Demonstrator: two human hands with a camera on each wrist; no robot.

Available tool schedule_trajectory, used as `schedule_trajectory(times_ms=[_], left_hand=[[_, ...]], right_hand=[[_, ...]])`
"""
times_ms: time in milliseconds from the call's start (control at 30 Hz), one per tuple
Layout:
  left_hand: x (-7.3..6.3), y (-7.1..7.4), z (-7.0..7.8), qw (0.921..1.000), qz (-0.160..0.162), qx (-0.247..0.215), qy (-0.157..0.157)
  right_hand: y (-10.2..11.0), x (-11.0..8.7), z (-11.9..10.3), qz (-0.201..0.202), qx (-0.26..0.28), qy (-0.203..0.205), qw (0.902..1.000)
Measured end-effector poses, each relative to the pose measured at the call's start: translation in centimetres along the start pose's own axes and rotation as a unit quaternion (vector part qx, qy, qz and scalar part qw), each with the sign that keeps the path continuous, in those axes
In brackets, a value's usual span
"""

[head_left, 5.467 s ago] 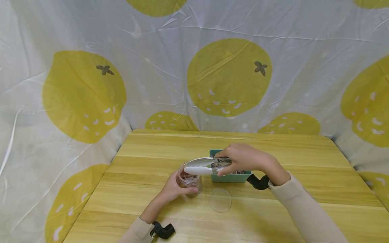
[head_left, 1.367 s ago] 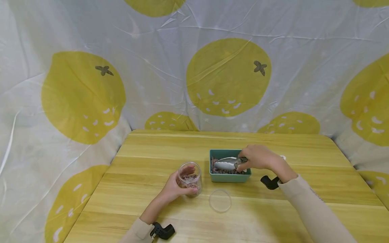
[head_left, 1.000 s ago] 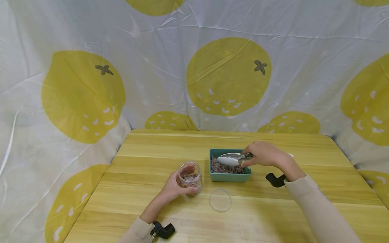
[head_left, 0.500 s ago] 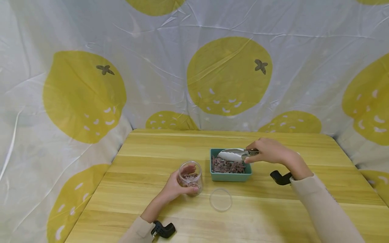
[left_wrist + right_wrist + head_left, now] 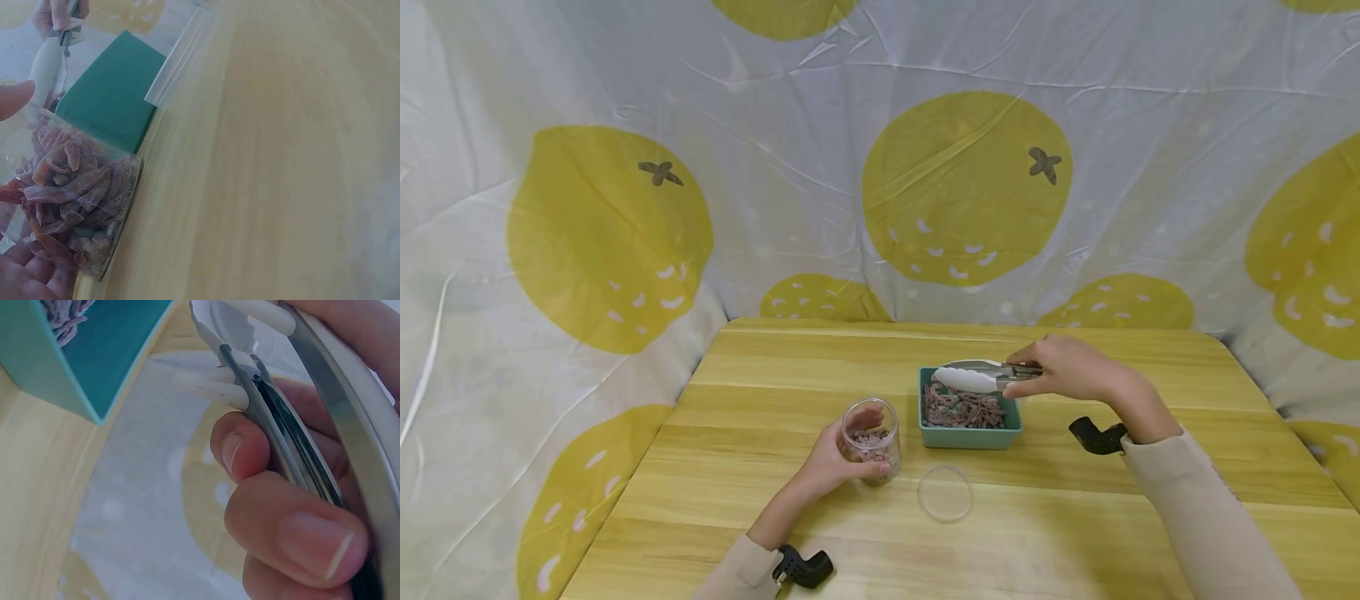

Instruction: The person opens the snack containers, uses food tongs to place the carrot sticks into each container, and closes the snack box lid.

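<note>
My left hand (image 5: 837, 458) grips a clear jar (image 5: 872, 450) standing on the table. Brownish-purple dried strips (image 5: 75, 181) fill its lower part in the left wrist view. With my right hand (image 5: 1063, 367) I hold metal tongs (image 5: 1021, 377) with white scalloped heads (image 5: 966, 381) by their arms. Those heads hover over the back of a teal rectangular box (image 5: 970, 439), which holds more of the strips (image 5: 962, 408). No strips show between the heads in the head view. In the right wrist view, my fingers (image 5: 294, 531) curl round the tongs' arms.
A clear round lid (image 5: 945, 493) lies on the wooden table (image 5: 797, 358) in front of the box, right of the jar. A lemon-print cloth (image 5: 775, 183) hangs behind and beside the table. Each wrist carries a black mount (image 5: 1097, 436).
The tongs were at the jar's mouth, then moved down into the teal box, and now have risen toward its back edge. My left hand and the jar have stayed put.
</note>
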State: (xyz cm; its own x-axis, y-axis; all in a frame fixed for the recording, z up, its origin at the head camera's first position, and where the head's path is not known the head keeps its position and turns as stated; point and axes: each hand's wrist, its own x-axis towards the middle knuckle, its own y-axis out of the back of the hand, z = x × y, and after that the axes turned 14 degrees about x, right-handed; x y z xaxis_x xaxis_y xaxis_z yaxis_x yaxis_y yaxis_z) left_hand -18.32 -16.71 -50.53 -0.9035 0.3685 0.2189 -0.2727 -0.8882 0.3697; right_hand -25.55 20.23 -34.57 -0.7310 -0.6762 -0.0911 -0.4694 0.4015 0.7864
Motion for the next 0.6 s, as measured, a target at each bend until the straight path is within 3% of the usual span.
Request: schedule_trajectory(times_ms=[400,600], left_hand=[[0.0,0.0,0.3,0.9999,0.0,-0.009,0.007],[-0.1,0.0,0.5,0.9999,-0.001,-0.012,0.01]], right_hand=[[1.2,-0.1,-2.5,0.007,0.019,0.015,0.9997],[1.4,0.3,-4.2,-0.002,0.014,0.047,0.9988]])
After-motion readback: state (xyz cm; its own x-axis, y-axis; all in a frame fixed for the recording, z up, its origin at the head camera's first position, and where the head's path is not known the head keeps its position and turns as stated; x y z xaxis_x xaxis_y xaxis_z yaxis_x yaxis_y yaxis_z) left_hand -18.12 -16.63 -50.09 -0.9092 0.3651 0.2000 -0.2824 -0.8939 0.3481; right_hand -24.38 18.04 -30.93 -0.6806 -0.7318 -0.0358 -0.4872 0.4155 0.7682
